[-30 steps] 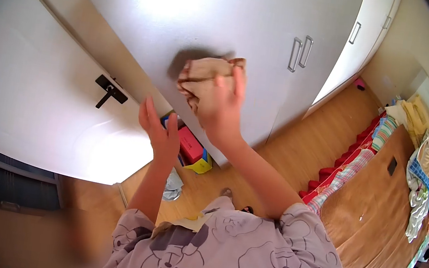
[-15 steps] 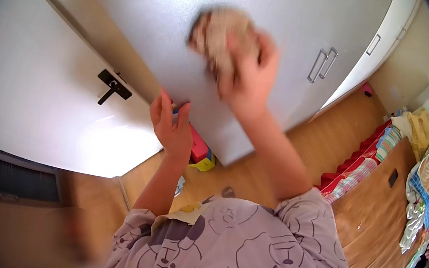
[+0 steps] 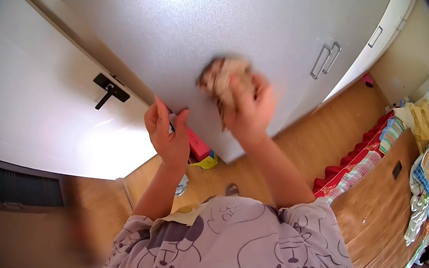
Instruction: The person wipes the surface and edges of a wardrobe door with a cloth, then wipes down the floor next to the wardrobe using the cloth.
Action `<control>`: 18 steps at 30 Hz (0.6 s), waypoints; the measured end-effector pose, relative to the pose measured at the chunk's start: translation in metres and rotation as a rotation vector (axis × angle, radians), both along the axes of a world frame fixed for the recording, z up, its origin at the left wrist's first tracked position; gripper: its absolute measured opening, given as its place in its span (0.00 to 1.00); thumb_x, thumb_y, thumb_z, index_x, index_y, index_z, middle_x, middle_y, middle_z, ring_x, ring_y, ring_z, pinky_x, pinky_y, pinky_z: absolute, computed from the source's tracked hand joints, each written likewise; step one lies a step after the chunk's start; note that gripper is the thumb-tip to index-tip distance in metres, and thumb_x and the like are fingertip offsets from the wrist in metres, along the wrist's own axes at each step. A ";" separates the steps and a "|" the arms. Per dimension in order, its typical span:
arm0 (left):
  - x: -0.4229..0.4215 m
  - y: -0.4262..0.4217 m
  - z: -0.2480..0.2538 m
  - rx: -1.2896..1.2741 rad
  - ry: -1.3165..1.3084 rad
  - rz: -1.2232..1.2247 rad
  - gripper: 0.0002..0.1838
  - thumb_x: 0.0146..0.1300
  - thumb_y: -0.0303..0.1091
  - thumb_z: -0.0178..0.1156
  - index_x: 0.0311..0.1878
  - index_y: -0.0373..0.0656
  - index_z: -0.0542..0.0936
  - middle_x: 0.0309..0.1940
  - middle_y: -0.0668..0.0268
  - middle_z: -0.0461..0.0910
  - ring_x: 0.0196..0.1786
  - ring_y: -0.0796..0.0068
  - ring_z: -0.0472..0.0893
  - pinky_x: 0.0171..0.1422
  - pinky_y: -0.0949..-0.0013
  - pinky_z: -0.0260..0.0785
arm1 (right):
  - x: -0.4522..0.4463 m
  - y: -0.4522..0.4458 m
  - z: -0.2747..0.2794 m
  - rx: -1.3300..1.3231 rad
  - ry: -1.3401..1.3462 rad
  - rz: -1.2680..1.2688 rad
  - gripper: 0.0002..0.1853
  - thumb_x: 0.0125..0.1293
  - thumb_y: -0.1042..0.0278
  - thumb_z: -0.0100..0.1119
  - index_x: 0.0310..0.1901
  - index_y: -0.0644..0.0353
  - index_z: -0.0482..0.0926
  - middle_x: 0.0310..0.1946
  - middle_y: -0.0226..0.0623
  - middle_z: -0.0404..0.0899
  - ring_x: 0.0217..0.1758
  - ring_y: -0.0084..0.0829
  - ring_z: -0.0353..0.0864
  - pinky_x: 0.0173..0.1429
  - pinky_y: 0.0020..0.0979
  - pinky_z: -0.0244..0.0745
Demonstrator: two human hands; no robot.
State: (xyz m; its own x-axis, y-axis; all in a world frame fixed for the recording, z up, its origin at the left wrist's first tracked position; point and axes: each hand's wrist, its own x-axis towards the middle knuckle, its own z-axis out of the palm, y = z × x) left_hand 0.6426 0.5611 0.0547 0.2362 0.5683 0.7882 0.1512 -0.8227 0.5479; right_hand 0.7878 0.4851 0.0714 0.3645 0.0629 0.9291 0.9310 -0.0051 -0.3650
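A crumpled beige and brown cloth (image 3: 229,77) is bunched in my right hand (image 3: 253,112), slightly blurred, and lies against the silvery-white wardrobe door (image 3: 146,31). My fingers wrap over its right side. Lower and to the left, my left hand (image 3: 167,137) is held up near the wardrobe's left edge, thumb and fingers apart, with nothing in it. A pink and yellow box (image 3: 201,151) stands on the floor just behind that hand and is partly hidden by it. Two metal handles (image 3: 320,61) are on the wardrobe to the right of the cloth.
On the left is a white door (image 3: 29,86) with a black lever handle (image 3: 111,89) and a red paper sticker. A bed with a brown mat (image 3: 377,184), rumpled bedding and a dark phone (image 3: 397,169) takes up the right. Wooden floor (image 3: 301,141) runs between.
My right hand has brought the cloth down the wardrobe door and a little to the right. My left hand remains open in nearly the same place.
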 end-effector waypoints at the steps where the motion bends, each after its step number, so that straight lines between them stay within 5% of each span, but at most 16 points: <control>1: 0.000 0.000 0.000 0.000 -0.001 0.001 0.34 0.55 0.18 0.66 0.67 0.39 0.68 0.54 0.61 0.69 0.53 0.68 0.73 0.57 0.69 0.67 | -0.005 -0.002 -0.012 0.000 -0.001 0.001 0.26 0.37 0.80 0.64 0.45 0.51 0.81 0.45 0.45 0.75 0.42 0.46 0.76 0.39 0.36 0.73; 3: 0.000 0.001 -0.001 0.019 -0.003 -0.016 0.35 0.55 0.18 0.66 0.68 0.40 0.67 0.54 0.60 0.68 0.52 0.68 0.73 0.57 0.69 0.66 | -0.012 -0.004 -0.024 -0.058 0.035 0.092 0.27 0.36 0.79 0.64 0.45 0.53 0.81 0.45 0.45 0.75 0.41 0.46 0.75 0.38 0.37 0.72; 8: 0.002 0.002 -0.002 0.053 0.007 0.011 0.35 0.55 0.18 0.65 0.68 0.41 0.67 0.54 0.60 0.68 0.53 0.67 0.72 0.58 0.69 0.66 | 0.017 0.007 0.094 0.176 -0.080 -0.008 0.29 0.36 0.81 0.62 0.47 0.50 0.81 0.44 0.45 0.75 0.37 0.45 0.73 0.38 0.37 0.70; 10: 0.001 -0.001 -0.001 0.028 -0.002 0.000 0.35 0.56 0.18 0.65 0.68 0.41 0.67 0.54 0.60 0.68 0.53 0.67 0.72 0.58 0.69 0.65 | 0.014 0.012 0.102 0.185 -0.105 -0.036 0.28 0.38 0.80 0.62 0.48 0.49 0.81 0.45 0.44 0.74 0.38 0.45 0.73 0.38 0.37 0.70; 15: 0.001 0.006 -0.005 0.114 0.000 -0.005 0.33 0.57 0.18 0.63 0.67 0.41 0.68 0.54 0.58 0.68 0.54 0.65 0.72 0.58 0.70 0.65 | -0.032 0.003 0.020 -0.114 -0.111 0.282 0.24 0.45 0.68 0.62 0.48 0.38 0.82 0.48 0.38 0.75 0.40 0.37 0.74 0.39 0.37 0.66; 18: -0.003 0.003 -0.001 0.053 0.019 -0.037 0.33 0.56 0.18 0.64 0.67 0.41 0.68 0.54 0.57 0.68 0.52 0.64 0.72 0.56 0.69 0.67 | -0.019 -0.001 0.034 -0.170 -0.259 0.115 0.24 0.45 0.65 0.63 0.48 0.37 0.82 0.49 0.37 0.75 0.41 0.37 0.73 0.40 0.38 0.64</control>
